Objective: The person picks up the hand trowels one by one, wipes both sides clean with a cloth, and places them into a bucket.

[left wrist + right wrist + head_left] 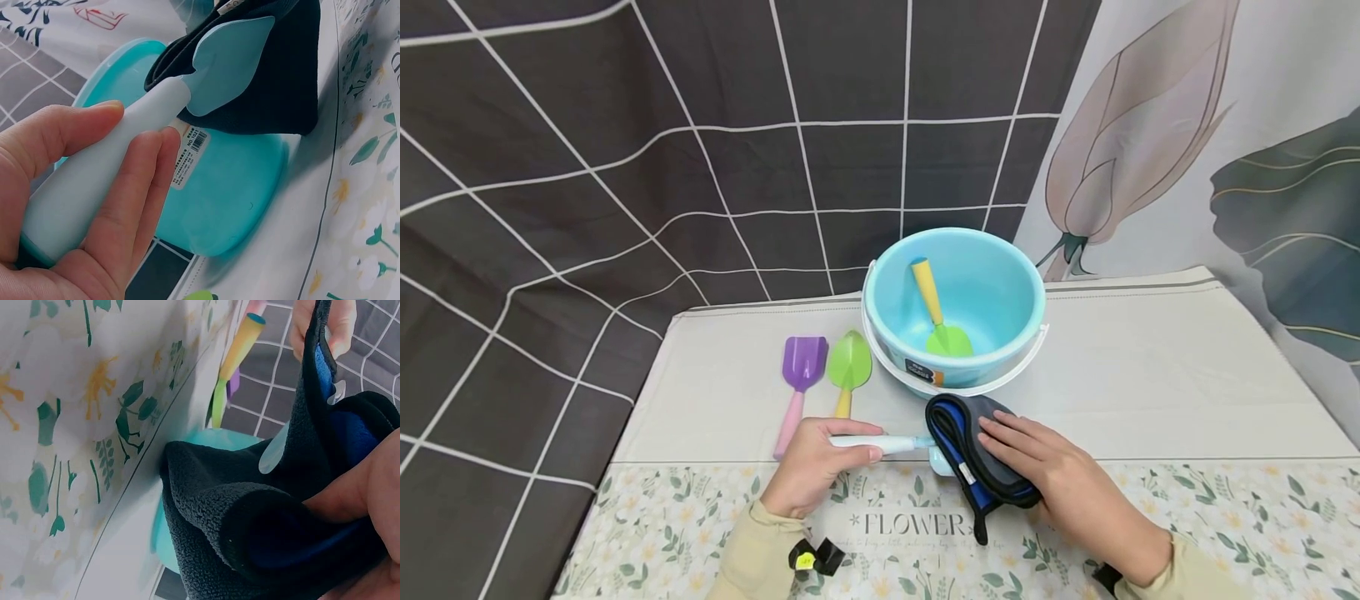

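My left hand holds a toy trowel by its white handle, thumb on one side and fingers on the other. Its pale blue blade lies against the dark side of a folded cloth in the left wrist view. That cloth, grey and blue with black edging and a hanging loop, is gripped by my right hand. Fingers spread over its top in the head view, while the right wrist view shows the thumb at a fold. From above, the cloth hides most of the blade.
Just behind the cloth stands a light blue bucket with a white handle. Inside it is a green trowel with a yellow handle. Left of the bucket lie a second green trowel and a purple shovel. A dark checked curtain hangs behind.
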A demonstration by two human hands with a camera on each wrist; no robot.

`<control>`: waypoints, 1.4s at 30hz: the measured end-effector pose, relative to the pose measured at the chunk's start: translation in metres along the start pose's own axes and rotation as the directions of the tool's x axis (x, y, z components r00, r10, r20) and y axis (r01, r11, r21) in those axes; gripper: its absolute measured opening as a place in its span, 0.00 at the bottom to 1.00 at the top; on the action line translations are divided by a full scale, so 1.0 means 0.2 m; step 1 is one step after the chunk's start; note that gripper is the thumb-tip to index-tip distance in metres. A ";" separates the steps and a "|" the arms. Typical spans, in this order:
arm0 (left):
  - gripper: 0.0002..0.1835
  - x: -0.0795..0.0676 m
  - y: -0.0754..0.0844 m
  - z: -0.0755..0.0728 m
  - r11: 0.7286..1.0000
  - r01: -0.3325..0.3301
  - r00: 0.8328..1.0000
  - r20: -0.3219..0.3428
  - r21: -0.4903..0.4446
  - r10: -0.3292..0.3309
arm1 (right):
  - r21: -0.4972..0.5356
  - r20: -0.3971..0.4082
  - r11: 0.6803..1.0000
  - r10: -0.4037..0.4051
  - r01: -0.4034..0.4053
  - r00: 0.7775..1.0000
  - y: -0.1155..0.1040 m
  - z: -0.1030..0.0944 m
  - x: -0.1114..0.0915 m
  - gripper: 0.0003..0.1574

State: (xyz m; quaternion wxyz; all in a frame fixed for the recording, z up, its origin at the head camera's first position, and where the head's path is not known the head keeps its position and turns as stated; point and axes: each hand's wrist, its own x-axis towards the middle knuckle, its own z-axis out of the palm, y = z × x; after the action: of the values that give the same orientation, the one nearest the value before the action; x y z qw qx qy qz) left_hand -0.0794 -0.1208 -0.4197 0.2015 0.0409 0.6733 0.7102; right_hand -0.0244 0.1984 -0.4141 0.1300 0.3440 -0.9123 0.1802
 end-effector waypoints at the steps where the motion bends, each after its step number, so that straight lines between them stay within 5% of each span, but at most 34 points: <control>1: 0.19 0.00 0.00 0.00 1.000 -0.001 1.000 -0.001 0.004 0.001 | 0.002 0.004 1.000 0.003 -0.003 1.000 0.00 0.00 0.00 0.71; 42: 0.19 -0.02 0.03 -0.07 0.998 -0.016 1.000 0.013 0.055 0.015 | -0.089 0.011 0.993 0.073 -0.072 0.997 0.06 -0.06 -0.05 0.56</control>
State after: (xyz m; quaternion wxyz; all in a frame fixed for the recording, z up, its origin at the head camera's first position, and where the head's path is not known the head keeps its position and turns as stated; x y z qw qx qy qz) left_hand -0.0820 -0.1354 -0.4147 0.1990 0.0562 0.6911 0.6926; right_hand -0.0233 0.2175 -0.4105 0.1322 0.3059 -0.9321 0.1418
